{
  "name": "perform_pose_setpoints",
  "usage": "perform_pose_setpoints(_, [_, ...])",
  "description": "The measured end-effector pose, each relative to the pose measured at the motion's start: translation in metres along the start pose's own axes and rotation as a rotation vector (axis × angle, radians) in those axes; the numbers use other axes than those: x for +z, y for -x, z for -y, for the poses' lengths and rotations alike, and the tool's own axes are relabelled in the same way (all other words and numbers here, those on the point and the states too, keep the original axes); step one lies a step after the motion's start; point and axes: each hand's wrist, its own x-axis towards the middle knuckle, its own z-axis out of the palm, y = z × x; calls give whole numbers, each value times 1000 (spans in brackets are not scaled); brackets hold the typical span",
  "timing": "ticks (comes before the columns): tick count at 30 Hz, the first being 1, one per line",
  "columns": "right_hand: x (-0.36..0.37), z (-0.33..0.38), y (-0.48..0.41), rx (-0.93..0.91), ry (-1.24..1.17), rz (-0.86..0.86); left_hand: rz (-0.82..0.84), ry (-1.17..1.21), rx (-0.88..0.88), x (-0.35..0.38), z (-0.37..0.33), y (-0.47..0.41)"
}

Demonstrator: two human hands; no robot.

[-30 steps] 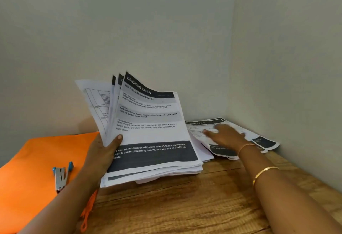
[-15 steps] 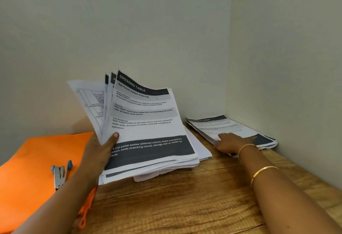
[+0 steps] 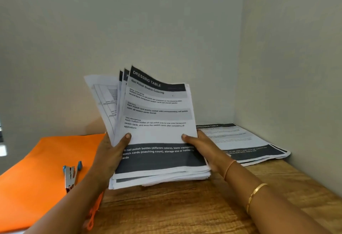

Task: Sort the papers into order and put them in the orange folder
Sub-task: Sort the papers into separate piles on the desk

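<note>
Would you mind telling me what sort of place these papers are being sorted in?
Probably an office or study desk: a wooden tabletop set in a corner of plain walls, a stack of printed papers, and an orange folder with a small stapler-like tool on it.

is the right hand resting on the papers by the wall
No, the right hand grips the right edge of the held stack.

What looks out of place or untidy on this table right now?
The held stack of papers is ragged: sheets jut out unevenly at its bottom edge and fan apart at the top left. A blue-handled metal tool lies on the orange folder, in the way of filing. The pile by the wall is slightly askew.
</note>
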Motion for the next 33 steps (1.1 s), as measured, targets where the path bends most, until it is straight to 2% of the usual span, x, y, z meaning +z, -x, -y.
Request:
perform_pose_setpoints(6, [-5,9,1,-234,91,-48,215,149,-60,-2,-5,3])
perform_pose_setpoints(11, [-1,14,5,-379,203,-78,233,89,-82,-4,-3,2])
perform_pose_setpoints(14, [2,14,4,-411,116,-139,218,67,-111,-6,-2,-1])
perform_pose_setpoints(19, [-5,17,4,-355,-41,-171,228,95,-157,-8,-9,3])
perform_pose_setpoints(24, [-3,27,18,-450,-70,-176,257,201,-117,-8,-19,14])
perform_pose_setpoints(26, [-2,29,29,-486,-51,-195,225,259,-76,-8,-25,21])
perform_pose_setpoints(28, [0,30,40,-509,-39,-217,115,269,7,-7,-28,27])
perform_pose_setpoints(31, [1,30,60,-527,-8,-260,-112,191,172,-2,-34,35])
perform_pose_setpoints(33, [1,30,72,-540,-7,-277,-154,127,240,4,-43,41])
